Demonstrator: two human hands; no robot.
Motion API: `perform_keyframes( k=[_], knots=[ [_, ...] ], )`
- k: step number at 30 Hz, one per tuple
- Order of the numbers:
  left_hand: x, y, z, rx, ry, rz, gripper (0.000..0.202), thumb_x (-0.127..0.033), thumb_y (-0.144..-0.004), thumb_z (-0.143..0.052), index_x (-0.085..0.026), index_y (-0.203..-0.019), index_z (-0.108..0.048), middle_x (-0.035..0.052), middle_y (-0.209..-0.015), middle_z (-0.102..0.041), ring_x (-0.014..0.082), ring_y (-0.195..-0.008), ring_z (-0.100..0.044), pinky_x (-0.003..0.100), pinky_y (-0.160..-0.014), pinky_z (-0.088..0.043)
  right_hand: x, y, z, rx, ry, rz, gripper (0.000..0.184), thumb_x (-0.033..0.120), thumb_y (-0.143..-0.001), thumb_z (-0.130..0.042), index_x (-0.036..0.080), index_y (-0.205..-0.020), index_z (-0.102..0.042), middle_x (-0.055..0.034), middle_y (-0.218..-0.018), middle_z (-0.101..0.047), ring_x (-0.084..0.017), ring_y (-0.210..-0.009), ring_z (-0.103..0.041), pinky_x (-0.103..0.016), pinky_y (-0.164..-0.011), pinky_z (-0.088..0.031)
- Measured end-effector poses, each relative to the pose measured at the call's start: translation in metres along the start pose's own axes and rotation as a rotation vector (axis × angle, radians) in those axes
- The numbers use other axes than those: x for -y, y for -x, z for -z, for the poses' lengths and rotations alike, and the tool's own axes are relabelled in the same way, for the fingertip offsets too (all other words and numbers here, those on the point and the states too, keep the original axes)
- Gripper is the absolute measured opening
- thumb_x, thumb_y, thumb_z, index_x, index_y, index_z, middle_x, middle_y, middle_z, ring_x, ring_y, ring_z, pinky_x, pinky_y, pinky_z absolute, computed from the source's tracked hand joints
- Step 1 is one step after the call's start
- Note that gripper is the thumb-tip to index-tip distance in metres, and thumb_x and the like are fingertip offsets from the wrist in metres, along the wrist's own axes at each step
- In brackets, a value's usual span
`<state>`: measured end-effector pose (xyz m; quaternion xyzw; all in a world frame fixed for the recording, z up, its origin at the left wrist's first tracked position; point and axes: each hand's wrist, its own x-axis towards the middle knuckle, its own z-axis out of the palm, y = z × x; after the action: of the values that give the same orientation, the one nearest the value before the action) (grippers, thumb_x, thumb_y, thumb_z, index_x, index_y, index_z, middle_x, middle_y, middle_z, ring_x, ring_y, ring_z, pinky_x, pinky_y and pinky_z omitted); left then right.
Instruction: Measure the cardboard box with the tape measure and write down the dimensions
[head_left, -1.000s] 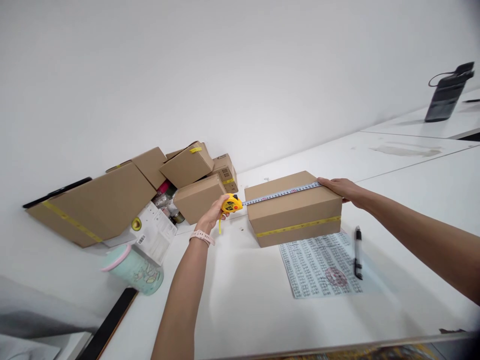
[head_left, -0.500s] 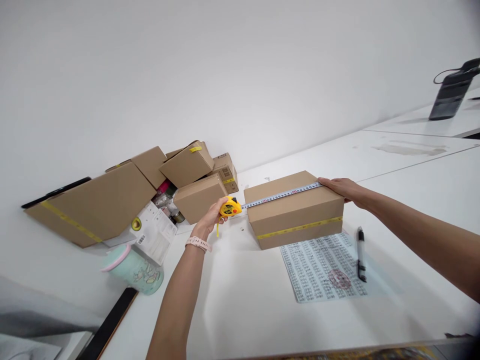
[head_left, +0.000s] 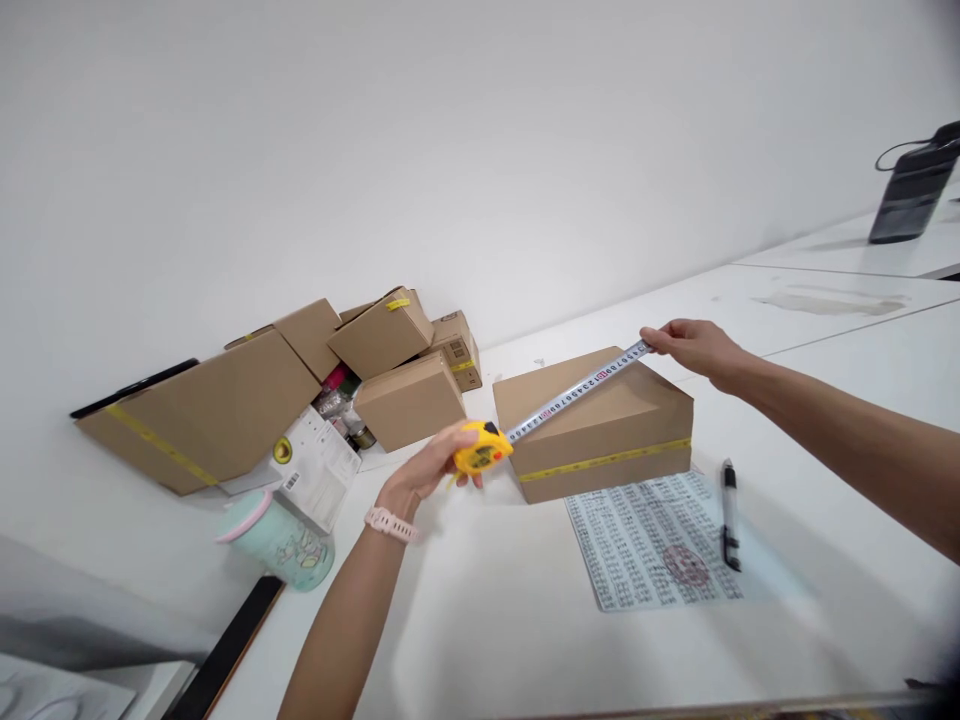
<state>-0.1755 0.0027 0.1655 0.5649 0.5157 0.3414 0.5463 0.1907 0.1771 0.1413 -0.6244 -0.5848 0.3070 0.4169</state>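
My left hand [head_left: 442, 460] is closed around the yellow case of a tape measure [head_left: 484, 449], just off the left end of a cardboard box [head_left: 600, 445]. The metal blade [head_left: 577, 392] runs out from the case to the upper right, slanting over the top of the box. My right hand [head_left: 690, 345] pinches the free end of that blade, raised above the box's far right corner. A strip of yellow tape goes along the front side of the box. Under its front edge lies a printed sheet [head_left: 652, 550].
A black-and-clear pen [head_left: 730, 515] lies on the sheet's right side. Several cardboard boxes [head_left: 409, 400] are piled at the left against the wall. A mint tumbler [head_left: 281, 545] stands by the left table edge, beside a white packet [head_left: 319, 465]. A dark bottle [head_left: 911, 195] stands far right.
My right hand has lifted the blade's end off the box's right edge. My left hand has moved right and down with the case, so the blade now slants more steeply and looks shorter.
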Motion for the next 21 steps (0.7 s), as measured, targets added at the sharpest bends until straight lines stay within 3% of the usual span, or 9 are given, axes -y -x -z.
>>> perform_keyframes(
  k=[2, 4, 7, 10, 15, 18, 21],
  knots=[
    [0.005, 0.019, -0.035, 0.156, 0.053, 0.042, 0.071, -0.054, -0.066, -0.075, -0.017, -0.124, -0.058, 0.0137, -0.107, -0.069, 0.0222, -0.058, -0.070, 0.022, -0.035, -0.043, 0.015, -0.001, 0.003, 0.069, -0.045, 0.087, 0.034, 0.056, -0.082, -0.064, 0.024, -0.071, -0.062, -0.0057, -0.094, -0.070, -0.023, -0.088, -0.059, -0.035, -0.073, -0.045],
    [0.017, 0.034, -0.078, 0.321, 0.312, 0.074, 0.071, -0.053, -0.064, -0.077, -0.018, -0.122, -0.055, 0.0119, -0.102, -0.068, 0.0229, -0.058, -0.071, 0.024, -0.037, -0.049, 0.029, -0.002, 0.000, 0.161, -0.068, 0.166, 0.036, 0.058, -0.081, -0.064, 0.024, -0.071, -0.062, -0.0054, -0.091, -0.069, -0.023, -0.090, -0.059, -0.036, -0.077, -0.046],
    [0.034, 0.040, -0.141, 0.191, 0.628, 0.022, 0.056, -0.056, -0.070, -0.072, -0.016, -0.108, -0.060, 0.0084, -0.092, -0.065, 0.0208, -0.056, -0.071, 0.022, -0.036, -0.048, 0.040, -0.006, -0.015, 0.238, -0.015, 0.232, 0.039, 0.061, -0.085, -0.059, 0.024, -0.074, -0.064, -0.0067, -0.096, -0.071, -0.024, -0.095, -0.062, -0.035, -0.082, -0.048],
    [0.037, 0.027, -0.181, 0.057, 0.807, 0.036, 0.062, -0.066, -0.065, -0.069, -0.015, -0.101, -0.062, 0.0075, -0.090, -0.064, 0.0212, -0.052, -0.069, 0.022, -0.033, -0.044, 0.040, -0.013, -0.035, 0.238, 0.072, 0.273, 0.046, 0.060, -0.094, -0.042, 0.022, -0.092, -0.068, -0.0097, -0.116, -0.071, -0.025, -0.106, -0.062, -0.033, -0.090, -0.048],
    [0.012, -0.005, -0.195, -0.137, 0.849, 0.054, 0.061, -0.064, -0.061, -0.071, -0.013, -0.092, -0.064, 0.0071, -0.089, -0.063, 0.0195, -0.051, -0.068, 0.022, -0.036, -0.041, 0.029, -0.021, -0.061, 0.217, 0.269, 0.299, 0.055, 0.052, -0.098, -0.024, 0.021, -0.114, -0.066, -0.0147, -0.131, -0.066, -0.035, -0.120, -0.057, -0.049, -0.102, -0.040],
    [0.003, -0.017, -0.198, -0.222, 0.839, 0.084, 0.057, -0.062, -0.065, -0.067, -0.012, -0.091, -0.063, 0.0067, -0.089, -0.061, 0.0180, -0.049, -0.067, 0.022, -0.037, -0.039, 0.025, -0.022, -0.070, 0.264, 0.386, 0.353, 0.054, 0.051, -0.098, -0.024, 0.025, -0.119, -0.066, -0.0124, -0.134, -0.065, -0.037, -0.126, -0.053, -0.057, -0.108, -0.031],
    [0.003, -0.023, -0.207, -0.284, 0.827, 0.089, 0.058, -0.063, -0.064, -0.066, -0.012, -0.091, -0.062, 0.0060, -0.090, -0.060, 0.0173, -0.049, -0.067, 0.022, -0.038, -0.039, 0.021, -0.024, -0.076, 0.308, 0.466, 0.411, 0.056, 0.052, -0.098, -0.022, 0.030, -0.131, -0.060, -0.0091, -0.140, -0.061, -0.036, -0.132, -0.048, -0.058, -0.110, -0.026]
  ],
)
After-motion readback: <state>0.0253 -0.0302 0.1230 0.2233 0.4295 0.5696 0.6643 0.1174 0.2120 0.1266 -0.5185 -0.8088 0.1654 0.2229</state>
